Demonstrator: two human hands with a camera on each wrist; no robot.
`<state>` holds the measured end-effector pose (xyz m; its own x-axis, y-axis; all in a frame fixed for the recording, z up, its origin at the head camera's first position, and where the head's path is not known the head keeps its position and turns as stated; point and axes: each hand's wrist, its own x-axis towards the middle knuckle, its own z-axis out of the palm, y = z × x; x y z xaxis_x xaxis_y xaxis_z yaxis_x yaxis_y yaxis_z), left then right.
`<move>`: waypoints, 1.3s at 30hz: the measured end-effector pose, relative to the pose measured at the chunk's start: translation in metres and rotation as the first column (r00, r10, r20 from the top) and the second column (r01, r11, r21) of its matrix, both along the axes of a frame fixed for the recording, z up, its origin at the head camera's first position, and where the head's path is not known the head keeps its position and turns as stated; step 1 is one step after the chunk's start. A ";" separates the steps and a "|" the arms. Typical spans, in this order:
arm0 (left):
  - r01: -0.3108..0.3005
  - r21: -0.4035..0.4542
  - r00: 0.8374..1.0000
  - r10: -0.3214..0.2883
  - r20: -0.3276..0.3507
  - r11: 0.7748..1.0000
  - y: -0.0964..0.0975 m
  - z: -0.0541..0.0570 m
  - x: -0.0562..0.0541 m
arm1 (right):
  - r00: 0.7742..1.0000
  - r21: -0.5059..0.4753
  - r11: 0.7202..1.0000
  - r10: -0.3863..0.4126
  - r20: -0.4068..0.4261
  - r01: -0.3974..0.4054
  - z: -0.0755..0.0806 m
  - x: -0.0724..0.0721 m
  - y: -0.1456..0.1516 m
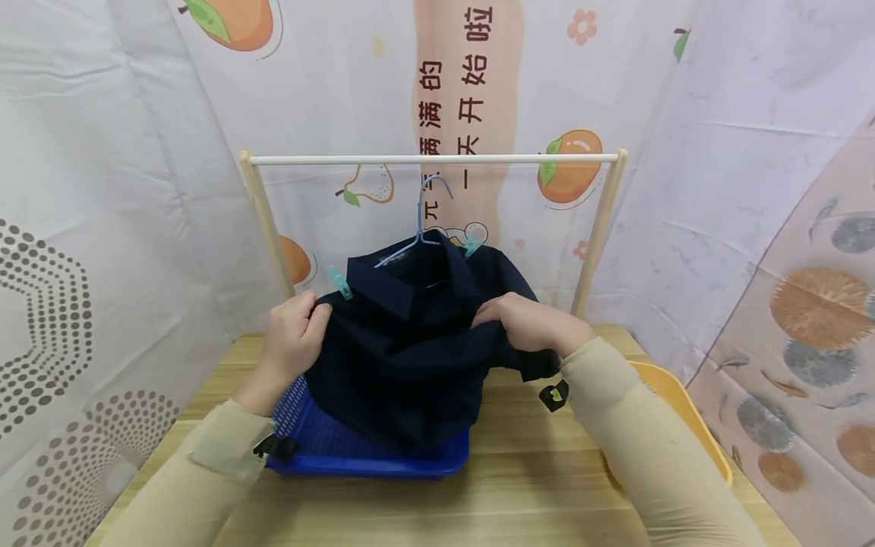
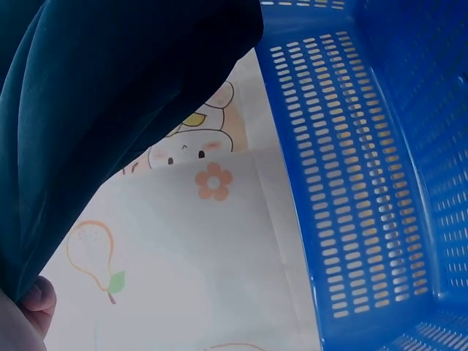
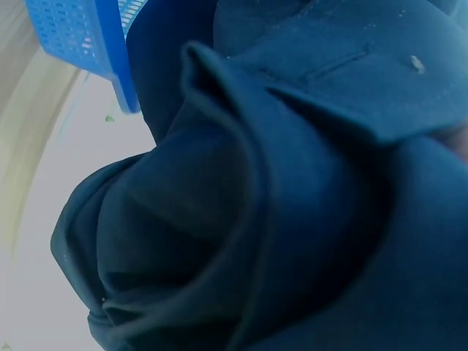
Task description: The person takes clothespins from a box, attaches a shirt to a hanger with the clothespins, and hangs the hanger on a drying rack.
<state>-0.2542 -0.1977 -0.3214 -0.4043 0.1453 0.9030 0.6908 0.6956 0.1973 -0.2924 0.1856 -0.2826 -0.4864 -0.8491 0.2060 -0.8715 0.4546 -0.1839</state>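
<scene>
A dark navy collared shirt [image 1: 403,387] is on a thin blue hanger [image 1: 420,213], whose hook shows just below the rack's rail in the head view. Teal clips [image 1: 339,282] sit at both shoulders, one on each side of the collar. My left hand [image 1: 294,330] grips the fabric near the left shoulder, thumb on top. On the other side my right hand [image 1: 522,319] holds a bunched fold of the front, fingertips hidden in the cloth. Gathered folds [image 3: 241,205] fill most of the right wrist view. The shirt's lower part overhangs a blue basket [image 1: 369,465].
A rack with a white rail [image 1: 342,160] and wooden posts [image 1: 601,228] stands behind the shirt. At the right, partly behind my forearm, is a yellow basin [image 1: 673,395]. Everything stands on a wooden table [image 1: 533,486], with printed curtains around it.
</scene>
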 end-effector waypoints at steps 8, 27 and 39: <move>0.000 0.001 1.000 0.000 0.027 1.000 0.010 0.003 -0.003 | 0.999 -0.017 0.999 -0.033 -0.004 0.033 0.003 0.001 0.017; 0.067 0.060 0.996 -0.063 -0.069 0.996 0.045 0.006 -0.003 | 0.997 -0.038 0.996 -0.075 -0.011 0.075 0.009 0.005 0.055; 0.079 0.083 0.996 -0.076 -0.035 0.993 0.063 0.000 -0.009 | 0.994 -0.059 0.993 -0.105 -0.022 0.104 0.010 0.011 0.076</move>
